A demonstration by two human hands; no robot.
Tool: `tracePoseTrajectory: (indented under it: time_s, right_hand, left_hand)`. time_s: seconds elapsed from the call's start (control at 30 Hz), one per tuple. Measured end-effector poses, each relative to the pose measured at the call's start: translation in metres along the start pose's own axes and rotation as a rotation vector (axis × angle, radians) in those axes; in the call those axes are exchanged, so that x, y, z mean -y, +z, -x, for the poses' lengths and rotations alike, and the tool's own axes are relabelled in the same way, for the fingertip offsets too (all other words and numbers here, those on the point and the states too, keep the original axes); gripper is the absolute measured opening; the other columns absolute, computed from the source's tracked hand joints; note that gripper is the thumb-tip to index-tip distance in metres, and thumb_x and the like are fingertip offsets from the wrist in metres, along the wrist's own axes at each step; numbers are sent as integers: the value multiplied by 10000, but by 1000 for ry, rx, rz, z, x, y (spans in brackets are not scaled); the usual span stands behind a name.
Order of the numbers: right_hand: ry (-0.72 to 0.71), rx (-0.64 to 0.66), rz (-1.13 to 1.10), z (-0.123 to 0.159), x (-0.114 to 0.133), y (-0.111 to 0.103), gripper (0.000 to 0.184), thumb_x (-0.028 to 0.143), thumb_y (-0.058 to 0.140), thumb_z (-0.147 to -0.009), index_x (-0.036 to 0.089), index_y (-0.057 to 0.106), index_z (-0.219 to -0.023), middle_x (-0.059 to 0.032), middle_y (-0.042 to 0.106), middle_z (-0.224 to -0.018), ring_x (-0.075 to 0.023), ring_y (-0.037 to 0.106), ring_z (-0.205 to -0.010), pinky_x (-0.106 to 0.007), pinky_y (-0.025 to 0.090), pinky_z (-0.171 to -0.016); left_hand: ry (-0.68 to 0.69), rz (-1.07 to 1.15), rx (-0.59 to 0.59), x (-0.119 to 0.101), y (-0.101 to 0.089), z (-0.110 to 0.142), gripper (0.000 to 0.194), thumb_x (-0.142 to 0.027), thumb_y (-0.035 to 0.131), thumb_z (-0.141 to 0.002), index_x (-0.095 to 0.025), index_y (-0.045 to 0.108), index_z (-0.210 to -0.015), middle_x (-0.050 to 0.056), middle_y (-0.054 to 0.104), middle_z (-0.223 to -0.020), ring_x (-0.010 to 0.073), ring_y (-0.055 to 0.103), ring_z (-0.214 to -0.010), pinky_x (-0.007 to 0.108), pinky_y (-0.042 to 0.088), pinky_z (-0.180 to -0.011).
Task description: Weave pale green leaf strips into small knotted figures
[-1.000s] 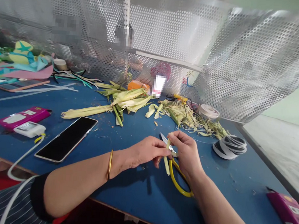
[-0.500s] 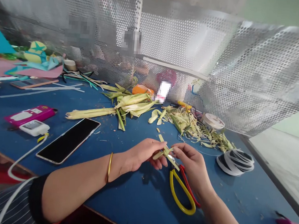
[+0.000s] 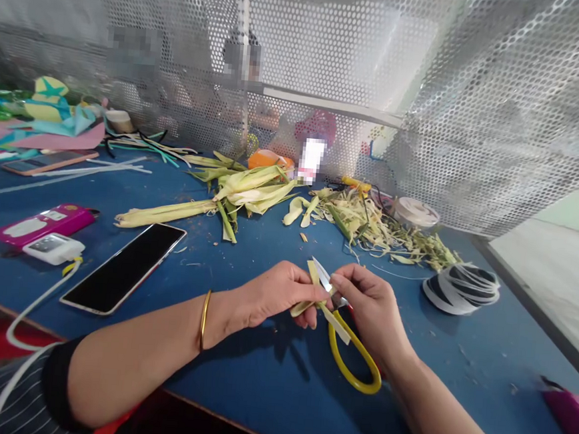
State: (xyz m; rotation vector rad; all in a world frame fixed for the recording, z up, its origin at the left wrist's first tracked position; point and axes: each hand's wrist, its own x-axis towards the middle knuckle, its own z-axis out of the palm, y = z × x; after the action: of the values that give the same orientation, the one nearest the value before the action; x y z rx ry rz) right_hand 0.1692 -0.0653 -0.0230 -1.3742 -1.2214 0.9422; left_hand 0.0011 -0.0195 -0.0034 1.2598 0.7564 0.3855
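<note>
My left hand [image 3: 281, 293], with a gold bangle on its wrist, pinches a pale green corn husk strip [image 3: 338, 324] where pieces cross. Flat ends of the strip stick out from the fingers toward the back and toward the front right. With closed thumb and fingers, my right hand [image 3: 370, 310] grips a short end of the same strip at its right side. Beneath both hands a pair of scissors [image 3: 353, 380] lies on the blue table, blades pointing away. Its yellow handle loop shows, while the red one is mostly behind my right hand.
Corn husks [image 3: 256, 191] lie in a bundle behind my hands, with shredded husk scraps [image 3: 369, 220] to their right. A black phone [image 3: 128, 268] and a magenta device [image 3: 43, 224] with a white cable are at left. A white strap roll [image 3: 460, 289] stands right, before a perforated metal screen [image 3: 332, 53].
The view has shifted slightly. The crossed husk has turned a little in my fingers, and the scissor blades now show beyond it. Both hands stay close together.
</note>
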Motion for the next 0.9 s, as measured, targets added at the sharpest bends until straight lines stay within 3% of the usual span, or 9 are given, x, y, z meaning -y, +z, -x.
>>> tracePoseTrajectory:
  time_s: [0.13, 0.23, 0.33, 0.5, 0.67, 0.73, 0.8, 0.9]
  right_hand:
    - [7, 89, 52, -1, 6, -2, 281, 455, 668, -795, 177, 704, -809, -13, 642, -722, -143, 540, -653, -261, 425, -601]
    - [6, 145, 25, 3, 6, 1, 246, 427, 696, -772, 182, 679, -758, 9, 609, -665, -130, 525, -590, -254, 416, -555]
    - [-83, 33, 70, 7, 2, 6, 231, 373, 684, -796, 189, 624, -670, 23, 574, -619, -117, 502, -571, -244, 395, -547]
    - [-149, -114, 175, 7, -2, 4, 220, 354, 623, -860, 200, 610, -704, 20, 581, -627, -129, 509, -587, -255, 400, -568]
    - [-399, -314, 404, 3, 7, -11, 219, 383, 535, -938, 211, 663, -894, -40, 667, -902, -193, 600, -874, -303, 446, -773]
    - [-440, -270, 454, 3, 10, -14, 263, 399, 499, -966, 216, 663, -873, -33, 656, -861, -183, 599, -836, -292, 440, -749]
    - [-444, -148, 501, 4, 9, -12, 297, 408, 499, -973, 220, 651, -801, -16, 635, -777, -167, 582, -747, -275, 425, -681]
    - [-464, -31, 581, 7, 5, -6, 295, 382, 523, -970, 224, 628, -744, -3, 614, -718, -154, 554, -677, -263, 392, -623]
  left_hand:
    - [-52, -39, 55, 4, 4, 1, 285, -377, 682, -783, -134, 668, -634, 20, 647, -541, 92, 542, -479, 226, 428, -543]
    - [-76, -61, 62, 7, 6, 0, 319, -403, 684, -778, -141, 647, -601, 19, 650, -555, 101, 565, -491, 243, 465, -573]
    - [-61, -52, 59, 9, 7, -1, 319, -420, 701, -764, -149, 644, -606, 14, 650, -557, 111, 581, -499, 253, 483, -579]
    - [-24, -34, 68, 8, 8, 0, 323, -454, 737, -748, -140, 689, -689, 36, 688, -616, 125, 625, -556, 243, 475, -587]
    - [42, 131, -115, -2, 0, -1, 335, -449, 640, -853, -126, 726, -848, 84, 741, -773, 114, 634, -592, 235, 462, -595]
    - [73, 209, -169, -6, -5, -3, 345, -433, 576, -898, -123, 725, -922, 90, 743, -786, 120, 642, -599, 242, 466, -599]
    - [91, 260, -195, -7, -9, -3, 366, -430, 520, -928, -122, 715, -954, 91, 739, -778, 131, 651, -606, 248, 465, -592]
    - [109, 240, -207, -7, -9, -3, 349, -428, 552, -908, -117, 701, -856, 79, 720, -736, 129, 639, -597, 248, 465, -587]
